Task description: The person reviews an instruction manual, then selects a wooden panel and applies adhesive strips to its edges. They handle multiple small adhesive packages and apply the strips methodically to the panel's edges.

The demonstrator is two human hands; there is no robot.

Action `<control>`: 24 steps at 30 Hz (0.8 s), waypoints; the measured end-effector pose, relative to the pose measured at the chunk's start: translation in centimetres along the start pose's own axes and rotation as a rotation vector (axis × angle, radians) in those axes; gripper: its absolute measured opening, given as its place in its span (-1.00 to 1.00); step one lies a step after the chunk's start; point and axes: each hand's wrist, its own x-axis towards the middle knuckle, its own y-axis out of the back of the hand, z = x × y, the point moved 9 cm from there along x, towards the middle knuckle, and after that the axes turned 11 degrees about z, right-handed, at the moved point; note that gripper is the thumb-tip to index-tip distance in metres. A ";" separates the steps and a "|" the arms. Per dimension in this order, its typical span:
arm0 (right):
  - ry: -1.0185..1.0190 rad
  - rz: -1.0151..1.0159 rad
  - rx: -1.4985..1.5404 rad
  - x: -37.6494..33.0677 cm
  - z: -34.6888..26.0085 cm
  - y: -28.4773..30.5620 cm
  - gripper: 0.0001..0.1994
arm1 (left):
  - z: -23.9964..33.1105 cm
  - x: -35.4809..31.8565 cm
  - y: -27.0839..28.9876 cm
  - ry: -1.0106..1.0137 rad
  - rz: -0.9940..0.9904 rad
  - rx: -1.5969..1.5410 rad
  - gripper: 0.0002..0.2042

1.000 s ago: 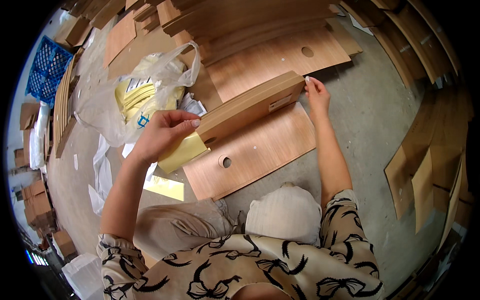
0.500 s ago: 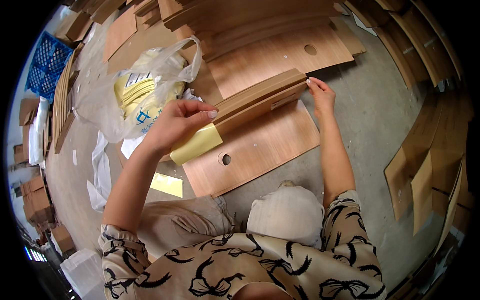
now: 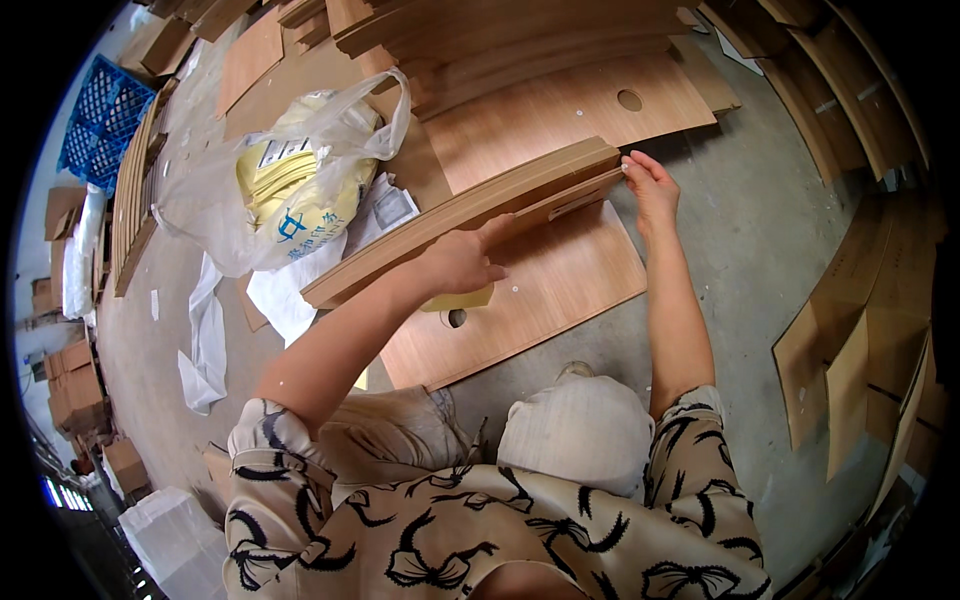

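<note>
A bundle of brown flat boards (image 3: 400,240) stands on its long edge, slanting across in front of me. My right hand (image 3: 652,188) pinches the right-hand upper corner of the front board (image 3: 560,198), which carries a small pale label (image 3: 585,200). My left hand (image 3: 465,258) reaches over the front face of the bundle, index finger stretched along the board. A yellow sheet (image 3: 462,299) shows from under that hand, its grip partly hidden by the palm. Below lies a wood-grain panel (image 3: 540,300) with a round hole.
A clear plastic bag (image 3: 300,200) of yellow sheets lies to the left, with white paper (image 3: 290,295) beside it. Further wood-grain panels (image 3: 560,110) lie beyond the bundle. Folded cardboard (image 3: 840,340) stands at the right. A blue crate (image 3: 105,125) sits far left.
My left hand has moved right along the bundle's front, and the yellow sheet has moved with it. The bundle's left end is now uncovered. My right hand stays at the right corner.
</note>
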 end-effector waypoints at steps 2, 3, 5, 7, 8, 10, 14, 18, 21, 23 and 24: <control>0.013 -0.018 0.033 0.0 -0.2 -0.4 -0.64 | -0.7 0.5 -1.3 0.019 -0.019 0.039 -0.16; 0.018 -0.021 0.051 -0.1 -0.2 -0.5 -0.63 | -0.6 0.6 -1.3 0.010 -0.016 0.096 -0.16; 0.025 0.011 0.018 -0.4 -0.4 0.0 -0.61 | -0.6 0.6 -1.2 -0.008 -0.008 0.208 -0.16; 0.024 0.027 0.001 -0.7 -0.4 0.4 -0.60 | -0.6 0.8 -1.1 -0.008 0.015 0.192 -0.15; 0.018 0.033 0.000 -0.9 -0.4 0.9 -0.61 | -0.8 0.9 -1.0 -0.008 0.027 0.184 -0.14; 0.014 0.027 -0.046 -1.2 0.0 2.3 -0.63 | -0.6 0.8 -0.7 -0.002 0.027 0.076 -0.17; 0.150 -0.020 -0.414 -2.7 -0.4 5.1 -0.68 | 0.4 0.0 2.8 -0.134 0.169 -0.292 -0.28; 0.227 -0.170 -0.478 -8.2 -2.2 2.5 -0.71 | 0.2 -0.9 5.1 0.324 0.075 -1.053 -0.77; -0.142 -0.647 -0.057 -15.4 -2.0 -4.9 -0.72 | -0.5 -0.2 3.5 0.386 0.181 -1.190 -0.79; -0.204 -0.882 -0.009 -20.0 -2.8 -8.1 -0.73 | -0.3 -0.3 2.9 0.399 0.186 -1.276 -0.77; -0.213 -0.904 -0.072 -20.0 -1.9 -8.0 -0.76 | -0.5 -0.1 2.5 0.371 0.169 -1.270 -0.73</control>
